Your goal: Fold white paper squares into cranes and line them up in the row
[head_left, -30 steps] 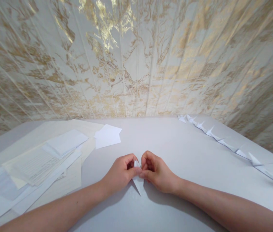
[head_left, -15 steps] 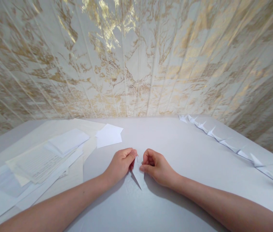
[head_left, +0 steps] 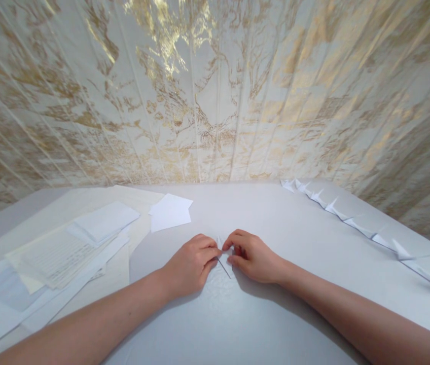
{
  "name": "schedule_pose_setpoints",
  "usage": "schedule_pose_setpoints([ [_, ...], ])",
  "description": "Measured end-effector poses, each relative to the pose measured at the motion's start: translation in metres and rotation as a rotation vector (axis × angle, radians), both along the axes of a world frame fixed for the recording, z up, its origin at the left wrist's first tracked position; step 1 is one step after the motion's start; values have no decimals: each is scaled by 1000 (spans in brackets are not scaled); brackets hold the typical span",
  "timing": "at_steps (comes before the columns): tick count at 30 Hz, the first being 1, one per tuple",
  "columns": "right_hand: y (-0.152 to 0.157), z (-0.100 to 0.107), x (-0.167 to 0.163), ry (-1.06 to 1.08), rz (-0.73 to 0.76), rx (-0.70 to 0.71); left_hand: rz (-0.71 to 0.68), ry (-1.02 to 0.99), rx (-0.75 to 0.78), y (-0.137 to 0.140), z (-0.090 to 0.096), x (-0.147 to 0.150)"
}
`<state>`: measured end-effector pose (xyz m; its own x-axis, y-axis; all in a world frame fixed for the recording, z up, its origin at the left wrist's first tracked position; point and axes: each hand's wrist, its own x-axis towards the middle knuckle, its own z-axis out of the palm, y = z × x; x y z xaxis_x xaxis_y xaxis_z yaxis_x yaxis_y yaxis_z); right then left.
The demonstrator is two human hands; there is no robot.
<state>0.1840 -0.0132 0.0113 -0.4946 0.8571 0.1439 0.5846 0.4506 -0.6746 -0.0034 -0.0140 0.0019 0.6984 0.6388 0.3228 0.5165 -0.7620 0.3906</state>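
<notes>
A small piece of folded white paper (head_left: 225,262) is between my two hands over the middle of the white table (head_left: 215,324). One narrow point rises behind the fingertips and another slants down toward me. My left hand (head_left: 192,263) pinches the paper from the left, thumb and fingers together. From the right, my right hand (head_left: 253,257) grips it with curled fingers, thumb below and index fingertip meeting the left fingertips. The fingers hide much of the folds.
Several folded paper cranes (head_left: 401,251) stand in a row along the table's right edge. Loose white paper pieces (head_left: 171,213) lie beyond my left hand. Stacked sheets, some printed (head_left: 55,261), cover the left side. A gold-patterned white curtain (head_left: 215,101) hangs behind the table.
The folded paper has turned, its lower point now shorter in view and slanting right. My left fingers have moved over it, and my right index finger has extended toward the left fingertips.
</notes>
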Motion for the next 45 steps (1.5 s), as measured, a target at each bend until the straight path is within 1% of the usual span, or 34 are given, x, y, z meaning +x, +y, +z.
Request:
schedule_pose_setpoints([
  [3,4,6,8,-63,113,-13,22,10,7,0,0,0],
  [6,8,7,13,-130,179,48,34,-11,-2,0,0,0],
  [11,12,0,16,-171,236,211,55,-33,-23,2,-1,0],
  [14,11,-3,16,-184,261,270,74,-16,-21,2,-1,0],
  [16,11,-4,16,-178,264,285,83,-4,-22,1,-1,1],
  [18,10,-4,14,-169,234,277,105,4,-31,0,1,3],
  [20,9,-4,11,-152,161,237,143,-11,-55,1,2,6],
  [23,9,-4,7,-118,45,149,222,-76,-170,6,4,10],
  [25,10,-4,4,-113,2,108,270,-106,-252,9,5,11],
  [27,10,-4,2,-122,-33,85,298,-107,-288,12,6,12],
  [33,8,-2,-1,-161,-87,68,341,-76,-261,14,3,12],
  [40,5,1,-6,-296,-74,151,346,1,-183,13,-2,13],
  [45,4,1,-7,-353,-57,189,337,47,-146,11,-3,13],
])
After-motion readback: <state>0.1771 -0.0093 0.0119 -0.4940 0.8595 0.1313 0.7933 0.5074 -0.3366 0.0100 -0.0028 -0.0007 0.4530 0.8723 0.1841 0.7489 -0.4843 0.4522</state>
